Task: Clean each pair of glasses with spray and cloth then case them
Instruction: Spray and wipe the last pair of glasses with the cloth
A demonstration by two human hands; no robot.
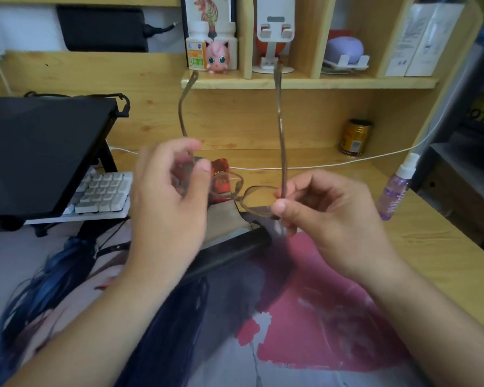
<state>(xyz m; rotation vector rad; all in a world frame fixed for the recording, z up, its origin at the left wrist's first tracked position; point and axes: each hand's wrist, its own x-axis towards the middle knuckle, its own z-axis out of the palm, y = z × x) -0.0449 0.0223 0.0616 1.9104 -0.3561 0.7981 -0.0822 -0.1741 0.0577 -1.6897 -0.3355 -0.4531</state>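
Glasses [243, 191] between both hands, spray bottle [396, 188] right, keyboard [104, 195] left.
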